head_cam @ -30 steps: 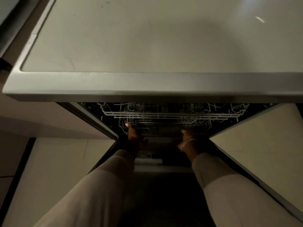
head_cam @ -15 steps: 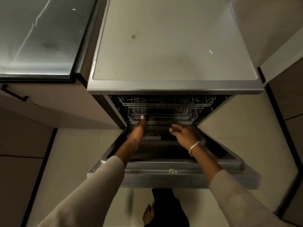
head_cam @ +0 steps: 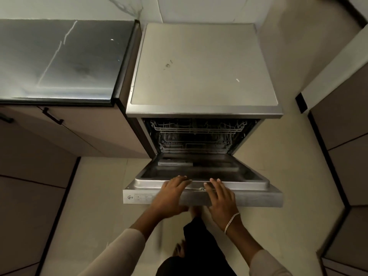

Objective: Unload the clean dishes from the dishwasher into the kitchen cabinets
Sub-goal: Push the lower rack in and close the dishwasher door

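Left hand (head_cam: 172, 193) and right hand (head_cam: 221, 198) both lie flat, fingers spread, palms down on the front edge of the dishwasher door (head_cam: 249, 196). Neither grips anything; fingertips reach just over the door's inner lip. Bracelet (head_cam: 231, 222) on right wrist. Forearms extend from pale sleeves, angled up and inward toward the door.

Dishwasher (head_cam: 203, 76): steel-grey, flat top with a few small marks, standing just beside a dark countertop (head_cam: 59, 60) on the left. Door hangs open, nearly level, inner liner facing up. Control strip with small markings on the door's front edge, left of the left hand. Inside, upper rack (head_cam: 199, 128) and lower rack (head_cam: 196, 146), both wire, pushed in. No dishes discernible in the dim interior. Pale floor tiles (head_cam: 278, 166) around.
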